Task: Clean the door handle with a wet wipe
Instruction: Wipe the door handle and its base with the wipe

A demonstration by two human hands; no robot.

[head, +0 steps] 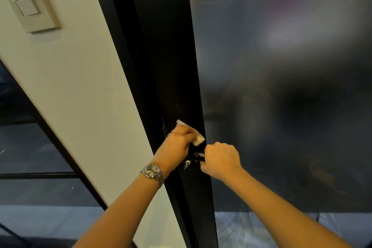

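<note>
While the left hand (178, 143) held the wet wipe (198, 139) with its fingers curled over it, the cloth lay pressed against the dark stile of the door (177, 66), just above the door handle (196, 156). One white corner of the wipe stuck out above the knuckles and another stuck out below and to the right of them, near the edge of the frosted glass panel (281, 86). The right hand (221, 159) was closed in a fist round the right end of the handle, so only a short black, glossy stretch of the handle showed between the two hands. The hands sat close together but did not touch. Just under the handle a small metal key (187, 163) hung in the lock. A silver watch (152, 171) with a metal bracelet sat on the left wrist. To the left of the door ran a pale wall (90, 86), and high on it was a cream light switch (26, 0) with several rockers. Both forearms were bare.
</note>
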